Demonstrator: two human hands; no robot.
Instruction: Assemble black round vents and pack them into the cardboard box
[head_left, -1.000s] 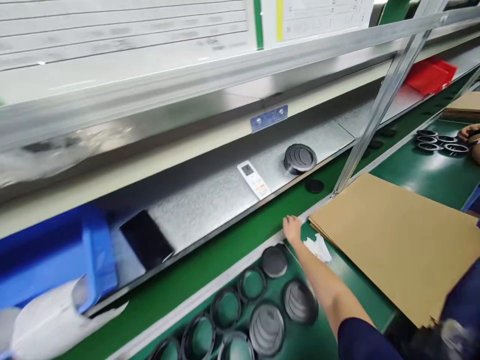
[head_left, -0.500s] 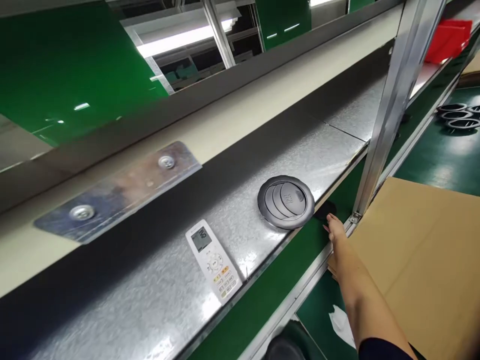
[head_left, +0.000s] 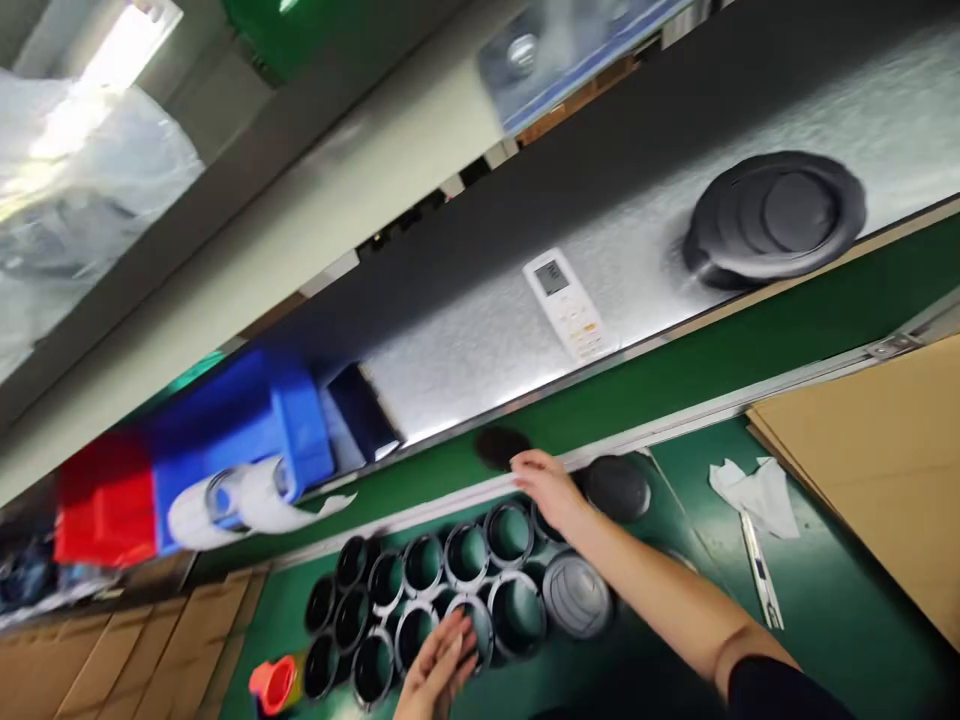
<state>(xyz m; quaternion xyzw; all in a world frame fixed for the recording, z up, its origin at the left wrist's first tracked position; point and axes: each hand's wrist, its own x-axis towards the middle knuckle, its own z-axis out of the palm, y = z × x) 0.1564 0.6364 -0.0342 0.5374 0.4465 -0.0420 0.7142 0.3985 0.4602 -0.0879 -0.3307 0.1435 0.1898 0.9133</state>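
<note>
My right hand (head_left: 546, 487) reaches over the bench with its fingertips closed on the edge of a thin black disc (head_left: 502, 447), which is blurred and held up in front of the green back panel. Lower down, my left hand (head_left: 442, 655) hovers by the black rings (head_left: 517, 612), fingers loosely bent and apart, with nothing visible in it. These rings stand in rows on the green table. At the end of a row, under my right forearm, lies a round louvred air vent (head_left: 577, 595). Behind the right wrist is a dark round piece (head_left: 617, 488).
On the metal shelf are a large round vent (head_left: 780, 215), a white remote control (head_left: 568, 303), and blue (head_left: 300, 430) and red (head_left: 105, 500) bins. A utility knife (head_left: 761, 570), white paper (head_left: 754, 495), cardboard (head_left: 885, 450) and an orange tape roll (head_left: 274, 683) lie below.
The view has swung left and down, bringing the rings and my left hand into sight. My right hand has carried the black disc leftward from beside the metal post to above the rings.
</note>
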